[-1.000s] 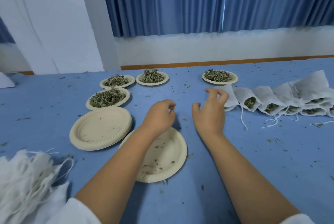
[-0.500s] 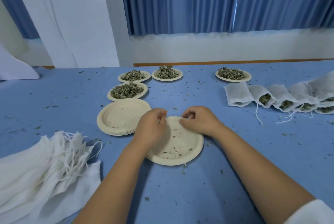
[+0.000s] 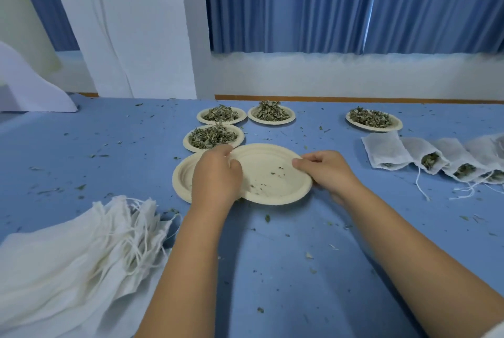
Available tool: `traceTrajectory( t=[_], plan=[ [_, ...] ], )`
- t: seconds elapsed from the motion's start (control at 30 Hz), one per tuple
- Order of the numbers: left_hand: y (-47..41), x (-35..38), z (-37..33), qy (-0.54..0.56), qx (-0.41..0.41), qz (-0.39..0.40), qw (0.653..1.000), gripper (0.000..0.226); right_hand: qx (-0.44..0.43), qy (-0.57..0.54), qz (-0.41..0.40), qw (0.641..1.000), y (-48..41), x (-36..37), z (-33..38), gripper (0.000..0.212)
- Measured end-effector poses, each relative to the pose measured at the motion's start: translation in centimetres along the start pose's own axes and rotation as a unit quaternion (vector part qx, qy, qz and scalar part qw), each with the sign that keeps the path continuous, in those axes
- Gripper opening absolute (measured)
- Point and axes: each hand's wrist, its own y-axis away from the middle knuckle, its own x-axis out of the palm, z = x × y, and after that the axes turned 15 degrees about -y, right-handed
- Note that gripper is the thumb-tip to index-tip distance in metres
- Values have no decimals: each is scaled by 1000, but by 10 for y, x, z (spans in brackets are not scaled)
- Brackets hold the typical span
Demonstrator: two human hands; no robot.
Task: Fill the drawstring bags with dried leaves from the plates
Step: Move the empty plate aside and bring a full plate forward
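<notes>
A nearly empty paper plate [image 3: 272, 176] with a few leaf crumbs is held by both hands. My left hand [image 3: 216, 176] grips its left rim and my right hand [image 3: 326, 171] pinches its right rim. The plate overlaps a stack of empty plates [image 3: 183, 182] to its left. Several plates of dried leaves stand behind: one close by [image 3: 213, 137], two further back [image 3: 221, 115] [image 3: 271, 114], and one at the right [image 3: 373, 119]. A row of filled drawstring bags [image 3: 425, 157] lies at the right. Empty bags [image 3: 81, 253] are piled at the near left.
The blue table [image 3: 300, 269] is strewn with leaf crumbs. A white folded sheet [image 3: 32, 89] lies at the far left edge. A white wall and blue curtains stand behind the table.
My right hand came back from the filled bags. Both hands took the nearly empty plate by its rim and moved it left and away, partly over the stack of empty plates.
</notes>
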Motion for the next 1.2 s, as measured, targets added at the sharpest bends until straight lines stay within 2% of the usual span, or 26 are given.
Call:
traceTrajectory(
  t=[0.1, 0.23, 0.33, 0.43, 0.6, 0.7, 0.77, 0.8, 0.87, 0.93, 1.1, 1.2],
  plan=[
    [-6, -5, 10, -35, -34, 3, 999, 42, 8, 4, 3, 1000, -8, 37, 3, 19],
    [-14, -6, 22, -115, -83, 51, 989, 39, 31, -35, 19, 999, -16, 83, -2, 26],
    [-18, -3, 25, -123, -97, 99, 983, 36, -21, 61, -3, 998, -25, 96, -9, 16],
    [-18, 4, 22, -114, -70, 132, 982, 34, -77, 192, 12, 978, -28, 99, -13, 8],
    [-18, 10, 21, -186, -36, 163, 968, 29, -73, 191, 21, 979, -35, 101, -17, 18],
    [-19, 9, 24, -146, -35, 143, 978, 25, -50, 168, 6, 984, -43, 110, -14, 28],
    [-17, 9, 24, -91, -43, 128, 987, 15, -33, 193, 28, 980, -51, 116, -10, 21],
    [-17, 8, 24, -71, -43, 123, 989, 12, -25, 202, 48, 978, -55, 120, -7, 27],
    [-16, 6, 21, -55, -40, 124, 990, 20, 13, 161, 78, 984, -63, 125, -2, 43],
    [-15, 4, 19, -50, -40, 130, 989, 30, 63, 83, 85, 991, -70, 130, 3, 45],
    [-14, 3, 18, -59, -40, 146, 987, 33, 143, -34, 53, 988, -87, 139, 2, 24],
    [-14, 3, 19, -63, -31, 151, 986, 19, 169, -115, 45, 978, -92, 137, -1, 11]
  ],
)
